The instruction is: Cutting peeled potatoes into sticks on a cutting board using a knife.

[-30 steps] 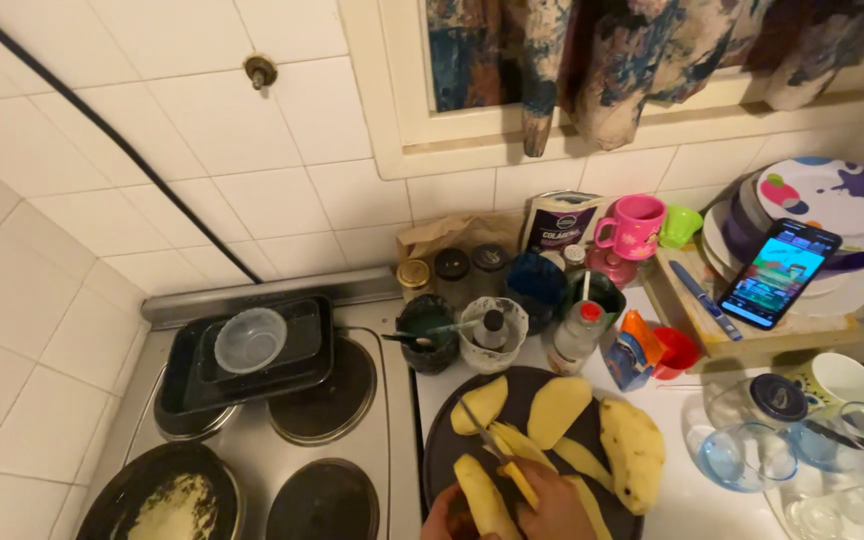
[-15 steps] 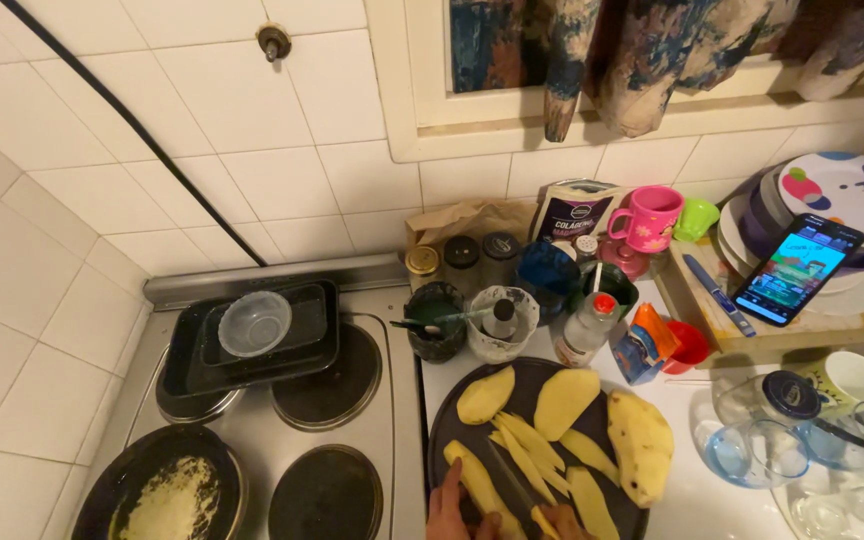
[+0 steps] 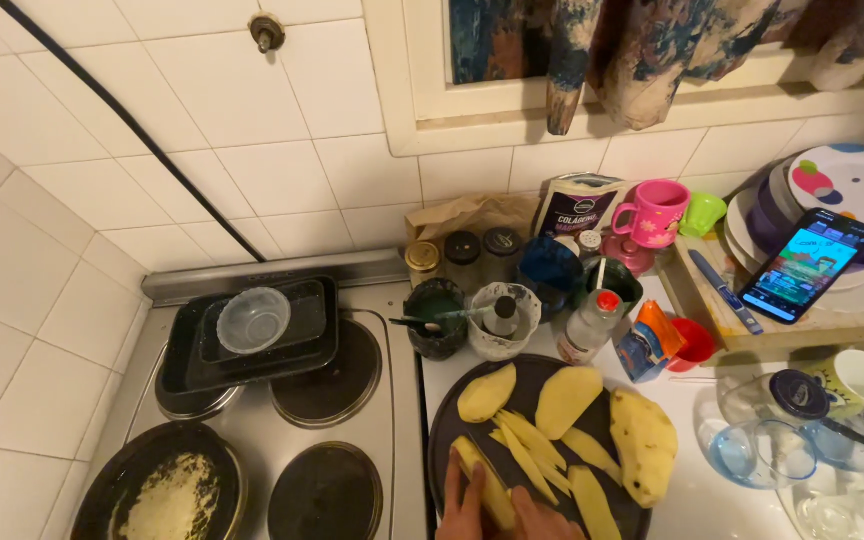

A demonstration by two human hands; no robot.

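We see the stove on the left with a pan and a black tray. Beside it, on the counter, lies a dark board with peeled potatoes and strips. Our left hand presses flat on one potato piece. Our right hand touches the knife; we cannot tell its grip.
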